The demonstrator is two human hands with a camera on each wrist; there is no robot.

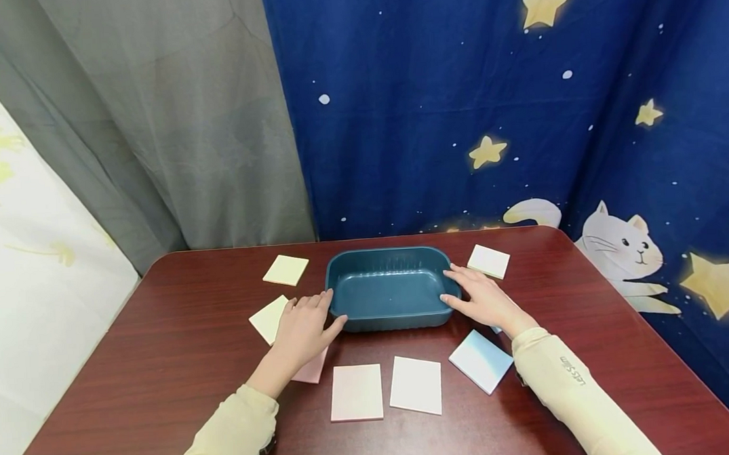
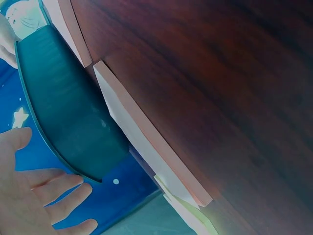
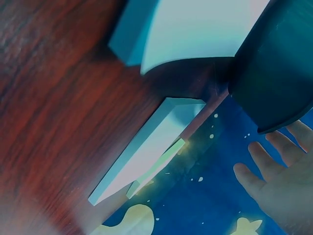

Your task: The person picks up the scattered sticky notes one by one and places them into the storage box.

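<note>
A dark teal rectangular basin (image 1: 392, 293) stands upright on the table, and its inside shows only bare floor and walls. At its left end is my left hand (image 1: 304, 323), fingers extended and thumb spread, with the fingertips right at the rim. My right hand (image 1: 479, 296) is at the opposite end, its fingertips overlapping the right rim in the head view. In the left wrist view the left fingers (image 2: 63, 196) are spread and fairly straight beside the basin wall (image 2: 73, 103). The right wrist view shows the right fingers (image 3: 274, 156) extended just under the rim.
Square sticky-note pads lie around the basin: yellow ones (image 1: 285, 270) at left, pink ones (image 1: 356, 393) and a whitish one (image 1: 415, 385) in front, a blue one (image 1: 482, 361) at front right, a pale one (image 1: 489, 261) at back right. Curtains (image 1: 433, 116) hang behind the table (image 1: 162, 358).
</note>
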